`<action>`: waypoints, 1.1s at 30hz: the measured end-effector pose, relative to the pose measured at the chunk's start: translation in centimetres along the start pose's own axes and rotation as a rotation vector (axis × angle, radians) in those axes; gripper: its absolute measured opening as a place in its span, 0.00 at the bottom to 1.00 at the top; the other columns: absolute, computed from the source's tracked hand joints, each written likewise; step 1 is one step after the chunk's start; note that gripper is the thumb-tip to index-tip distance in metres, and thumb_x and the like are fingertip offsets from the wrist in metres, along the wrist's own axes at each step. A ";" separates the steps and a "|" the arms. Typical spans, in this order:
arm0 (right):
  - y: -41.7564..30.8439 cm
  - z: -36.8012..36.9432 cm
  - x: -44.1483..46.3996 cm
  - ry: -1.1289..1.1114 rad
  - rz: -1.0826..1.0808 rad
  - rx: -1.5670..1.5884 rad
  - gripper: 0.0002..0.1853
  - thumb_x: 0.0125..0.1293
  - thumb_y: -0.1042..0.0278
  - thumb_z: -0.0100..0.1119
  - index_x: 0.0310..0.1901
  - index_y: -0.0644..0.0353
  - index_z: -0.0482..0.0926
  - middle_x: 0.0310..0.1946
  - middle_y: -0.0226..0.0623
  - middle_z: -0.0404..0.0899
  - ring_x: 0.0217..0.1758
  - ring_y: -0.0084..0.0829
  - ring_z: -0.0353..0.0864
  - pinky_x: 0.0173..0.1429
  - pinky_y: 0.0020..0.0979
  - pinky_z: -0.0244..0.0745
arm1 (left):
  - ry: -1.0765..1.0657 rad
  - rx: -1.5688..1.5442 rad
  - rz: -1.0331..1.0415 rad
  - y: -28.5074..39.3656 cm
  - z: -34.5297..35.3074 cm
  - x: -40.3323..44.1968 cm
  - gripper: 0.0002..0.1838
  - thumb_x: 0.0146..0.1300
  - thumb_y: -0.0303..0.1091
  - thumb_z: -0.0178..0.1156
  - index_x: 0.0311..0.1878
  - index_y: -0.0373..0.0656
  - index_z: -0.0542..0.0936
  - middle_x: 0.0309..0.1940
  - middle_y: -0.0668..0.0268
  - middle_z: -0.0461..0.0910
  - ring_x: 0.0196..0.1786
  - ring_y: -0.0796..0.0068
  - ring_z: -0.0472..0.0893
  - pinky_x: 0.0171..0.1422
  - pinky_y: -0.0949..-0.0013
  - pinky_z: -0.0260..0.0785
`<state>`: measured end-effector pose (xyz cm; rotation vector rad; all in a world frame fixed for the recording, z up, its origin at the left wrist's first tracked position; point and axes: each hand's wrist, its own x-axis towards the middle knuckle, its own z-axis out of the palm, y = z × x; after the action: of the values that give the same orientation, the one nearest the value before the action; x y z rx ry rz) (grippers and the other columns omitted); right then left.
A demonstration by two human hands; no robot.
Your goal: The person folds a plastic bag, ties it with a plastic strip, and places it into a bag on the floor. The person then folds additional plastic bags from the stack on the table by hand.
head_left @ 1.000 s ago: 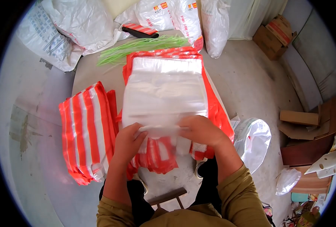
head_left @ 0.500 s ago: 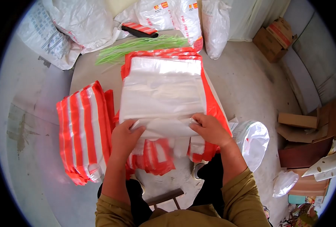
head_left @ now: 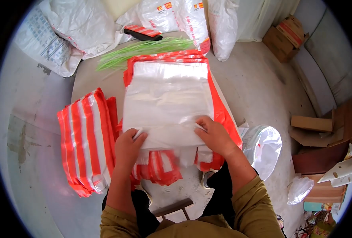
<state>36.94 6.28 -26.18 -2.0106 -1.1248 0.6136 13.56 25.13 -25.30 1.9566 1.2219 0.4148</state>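
A flat stack of translucent white plastic bags [head_left: 168, 95] lies on top of red-and-white plastic bags [head_left: 222, 115] on the table. My left hand [head_left: 129, 143] pinches the near left side of the white bags between thumb and fingers. On the near right side, my right hand [head_left: 212, 133] grips them the same way. Between the two hands the plastic runs across nearly flat. Red-and-white bag ends [head_left: 160, 166] hang down below the near edge. Left of my left hand is a folded pile of red-striped bags [head_left: 85, 139].
Green plastic strips [head_left: 144, 49] lie at the table's far end, beside a black bundle with a red-striped top [head_left: 143, 32]. Large white sacks [head_left: 81, 23] stand behind. On the floor to the right are a clear plastic bag [head_left: 263, 150] and cardboard boxes [head_left: 283, 39].
The raised fold of white plastic between my hands has flattened out. My right hand has shifted slightly left, and my left hand has moved slightly down and left.
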 end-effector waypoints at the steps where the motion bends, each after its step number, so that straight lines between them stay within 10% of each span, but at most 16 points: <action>1: 0.0 0.0 -0.1 0.007 0.016 0.000 0.17 0.73 0.62 0.60 0.56 0.63 0.75 0.51 0.50 0.85 0.57 0.47 0.84 0.61 0.39 0.77 | 0.003 0.007 0.011 0.0 0.0 0.0 0.18 0.67 0.43 0.68 0.42 0.34 0.86 0.31 0.53 0.85 0.33 0.61 0.84 0.41 0.62 0.75; 12: -0.8 -0.7 -0.6 -0.041 0.088 -0.072 0.19 0.74 0.59 0.58 0.60 0.59 0.72 0.52 0.53 0.84 0.57 0.51 0.84 0.60 0.44 0.78 | 0.022 0.065 -0.011 0.0 0.1 0.2 0.19 0.68 0.45 0.67 0.40 0.33 0.85 0.30 0.51 0.84 0.32 0.57 0.83 0.40 0.59 0.73; 24: 1.4 -1.3 -0.9 -0.072 0.002 0.195 0.12 0.73 0.72 0.61 0.54 0.64 0.74 0.43 0.34 0.82 0.49 0.23 0.81 0.53 0.28 0.76 | 0.090 0.149 0.143 -0.8 0.5 0.1 0.16 0.72 0.40 0.65 0.37 0.34 0.81 0.25 0.56 0.80 0.28 0.66 0.76 0.37 0.63 0.69; 27: 1.2 -1.6 -0.8 -0.103 0.052 0.158 0.16 0.72 0.66 0.61 0.57 0.62 0.75 0.51 0.47 0.85 0.58 0.43 0.85 0.62 0.37 0.77 | 0.126 0.099 0.149 -1.4 0.8 0.1 0.14 0.71 0.40 0.65 0.39 0.35 0.82 0.26 0.59 0.80 0.28 0.68 0.76 0.37 0.65 0.69; 33: 1.5 -1.2 -0.8 -0.036 0.074 0.220 0.14 0.72 0.67 0.60 0.56 0.63 0.76 0.50 0.47 0.85 0.55 0.42 0.85 0.60 0.37 0.78 | 0.005 0.030 0.006 -1.3 -1.0 0.0 0.16 0.72 0.43 0.64 0.43 0.36 0.84 0.32 0.55 0.85 0.34 0.65 0.84 0.39 0.63 0.75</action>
<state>38.19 4.62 -26.61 -1.8644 -0.9613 0.7793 12.15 25.89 -25.64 1.9867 1.2327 0.4070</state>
